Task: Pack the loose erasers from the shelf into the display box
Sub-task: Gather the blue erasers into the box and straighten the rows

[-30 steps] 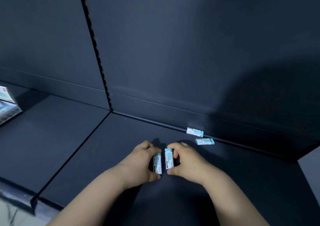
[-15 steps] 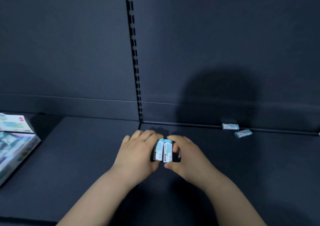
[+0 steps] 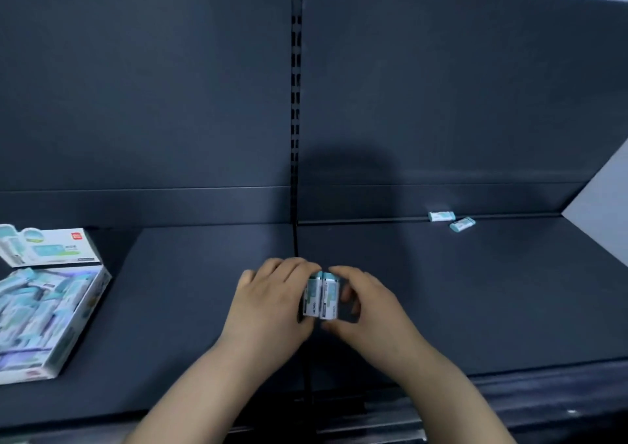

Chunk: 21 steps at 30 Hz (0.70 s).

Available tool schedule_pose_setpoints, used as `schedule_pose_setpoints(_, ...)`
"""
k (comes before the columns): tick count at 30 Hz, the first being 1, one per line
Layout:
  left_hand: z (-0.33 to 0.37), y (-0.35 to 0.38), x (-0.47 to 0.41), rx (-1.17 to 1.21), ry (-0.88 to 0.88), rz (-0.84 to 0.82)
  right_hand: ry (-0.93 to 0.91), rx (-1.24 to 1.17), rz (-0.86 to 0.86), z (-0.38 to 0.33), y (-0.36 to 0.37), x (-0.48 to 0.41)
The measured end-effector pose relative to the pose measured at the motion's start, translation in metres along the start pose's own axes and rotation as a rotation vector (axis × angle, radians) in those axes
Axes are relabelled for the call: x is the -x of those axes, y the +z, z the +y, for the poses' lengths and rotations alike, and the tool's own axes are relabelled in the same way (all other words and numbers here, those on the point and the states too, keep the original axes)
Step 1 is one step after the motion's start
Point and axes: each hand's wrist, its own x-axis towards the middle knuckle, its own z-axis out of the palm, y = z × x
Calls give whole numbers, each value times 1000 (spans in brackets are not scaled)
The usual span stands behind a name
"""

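Back panel (image 3: 136, 87): dark, matt, split at ctr by a slotted upright (image 3: 296, 104). Shelf (image 3: 475, 290): dark, two boards met at a seam below the upright.

Display box (image 3: 85, 311): set on shelf at far L, lid flap (image 3: 51, 246) folded back. Interior is packed w/ white-and-teal erasers; detail blurred.

Hands: left hand (image 3: 268, 311) and right hand (image 3: 370, 314) are brought together over the seam, approx. ctr of shelf, well apart from the box. Each is curled round one eraser. Left eraser (image 3: 312, 296) is gripped by L fingers & thumb; right eraser (image 3: 329, 296) is pinched betw. R thumb & forefinger. The two are held side by side, long faces touching, teal ends pointed away. Contact w/ shelf surface: cannot be told.

Two more are noted at rear R of shelf: rear eraser (image 3: 441, 216) lying against the foot of the back panel, front eraser (image 3: 462, 224) just before it, angled.
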Motion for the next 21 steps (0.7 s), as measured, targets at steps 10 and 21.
schedule_pose_setpoints(10,-13,-25,27,-32,-39,-38,-32,-26,-79,-20,22,10)
schedule_pose_setpoints(21,-167,-88,100,-124,-171,-55,-132,-68,-135,-131,156,-20)
